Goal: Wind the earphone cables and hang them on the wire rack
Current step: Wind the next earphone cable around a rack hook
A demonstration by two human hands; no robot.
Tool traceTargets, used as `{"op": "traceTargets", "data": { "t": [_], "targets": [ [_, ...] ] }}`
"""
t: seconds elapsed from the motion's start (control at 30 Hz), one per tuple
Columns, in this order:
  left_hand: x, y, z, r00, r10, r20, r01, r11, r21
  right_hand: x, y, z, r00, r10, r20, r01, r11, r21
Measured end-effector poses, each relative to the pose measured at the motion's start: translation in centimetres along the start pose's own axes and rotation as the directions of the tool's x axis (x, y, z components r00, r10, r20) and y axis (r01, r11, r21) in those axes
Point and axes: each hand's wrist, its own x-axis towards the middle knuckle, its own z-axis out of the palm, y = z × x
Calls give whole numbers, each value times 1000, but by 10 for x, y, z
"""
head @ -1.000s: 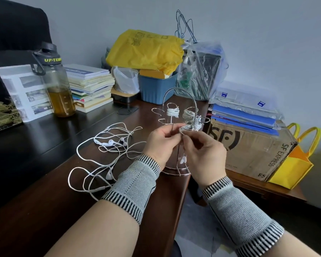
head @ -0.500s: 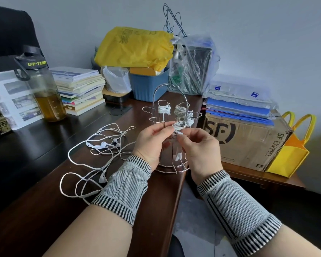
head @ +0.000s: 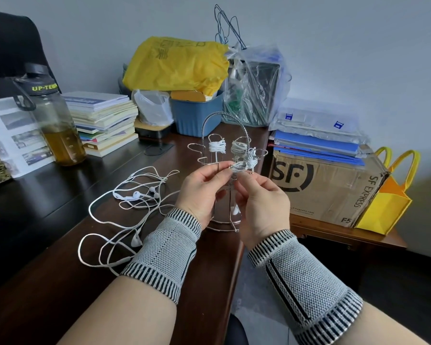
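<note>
A chrome wire rack (head: 225, 222) with an arched handle stands near the desk's right edge. Two wound white earphone bundles hang on its back arms, one on the left (head: 217, 147) and one on the right (head: 239, 148). A third wound bundle (head: 244, 164) sits at a front arm. My left hand (head: 201, 192) pinches that rack arm beside the bundle. My right hand (head: 261, 205) pinches the bundle's cable from below. An earbud (head: 235, 209) dangles inside the rack. Loose white earphones (head: 132, 202) lie tangled on the desk to the left.
Behind the rack are a blue bin (head: 197, 113) under a yellow bag (head: 177, 63), a book stack (head: 102, 120) and a bottle of amber liquid (head: 57, 125). A cardboard box (head: 329, 185) and a yellow tote (head: 388, 202) sit on a lower stand to the right.
Both hands have stayed at the rack's front arm, working the wound bundle onto it. The view has shifted slightly; the loose earphones have not moved.
</note>
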Motion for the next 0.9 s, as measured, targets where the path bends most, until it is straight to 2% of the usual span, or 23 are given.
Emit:
{"op": "traceTargets", "data": {
  "t": [0.27, 0.43, 0.9],
  "targets": [
    [-1, 0, -1, 1000, -16, 11, 16, 999, -32, -8, 4, 7, 987, 152, -46, -143, 976, 165],
    [0, -1, -2, 999, -28, 27, 30, 998, -46, -9, 2, 11, 978, 199, -57, -181, 955, 236],
    [-1, -2, -4, 996, -23, 84, 31, 995, -91, -7, 7, 11, 976, 202, -86, -185, 968, 166]
  ]
}}
